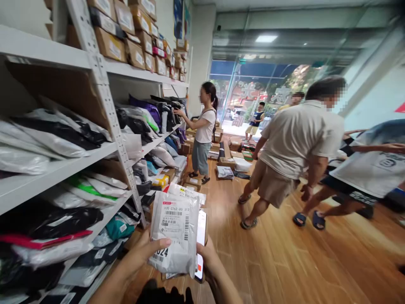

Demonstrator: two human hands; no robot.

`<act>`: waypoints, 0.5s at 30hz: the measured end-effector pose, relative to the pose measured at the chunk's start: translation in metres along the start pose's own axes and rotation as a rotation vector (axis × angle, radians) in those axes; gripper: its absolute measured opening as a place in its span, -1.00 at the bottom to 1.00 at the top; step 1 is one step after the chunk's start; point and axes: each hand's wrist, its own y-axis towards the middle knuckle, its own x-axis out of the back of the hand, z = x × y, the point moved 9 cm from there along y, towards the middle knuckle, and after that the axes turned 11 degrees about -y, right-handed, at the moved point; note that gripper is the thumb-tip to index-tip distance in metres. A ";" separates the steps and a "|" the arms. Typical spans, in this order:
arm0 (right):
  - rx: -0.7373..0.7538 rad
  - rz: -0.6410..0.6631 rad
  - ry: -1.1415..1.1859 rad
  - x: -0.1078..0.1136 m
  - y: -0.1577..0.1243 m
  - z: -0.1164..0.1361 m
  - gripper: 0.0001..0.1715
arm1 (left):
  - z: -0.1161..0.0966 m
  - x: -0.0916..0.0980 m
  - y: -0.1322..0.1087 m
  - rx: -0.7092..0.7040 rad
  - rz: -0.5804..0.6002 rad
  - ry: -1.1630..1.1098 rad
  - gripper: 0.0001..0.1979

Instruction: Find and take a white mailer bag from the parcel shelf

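A grey-white plastic parcel (177, 228) with a printed label and barcodes is held up in front of me. My left hand (147, 249) grips its left side, thumb lying across the label. Behind the parcel's top edge another labelled package (190, 195) sticks out. My right hand (207, 253) is closed round a phone (201, 240) with a lit screen, just right of the parcel and partly covered by it. The right hand's fingers are mostly hidden behind the phone and parcel.
White shelves (95, 63) on the left hold bagged parcels and cardboard boxes (112, 44). A person (204, 126) reaches into them. Other people (297, 143) are on the right. Parcels (224, 172) lie on the wooden floor ahead.
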 end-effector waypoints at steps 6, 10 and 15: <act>0.016 -0.121 0.023 0.041 0.022 0.015 -0.14 | 0.014 -0.053 0.055 0.155 0.197 0.069 -0.40; 0.041 -0.207 -0.016 0.075 0.054 0.028 -0.18 | 0.024 -0.073 0.109 0.199 0.164 0.089 -0.38; -0.007 -0.476 0.135 0.147 0.106 0.030 -0.01 | 0.021 -0.110 0.192 0.249 0.193 0.092 -0.34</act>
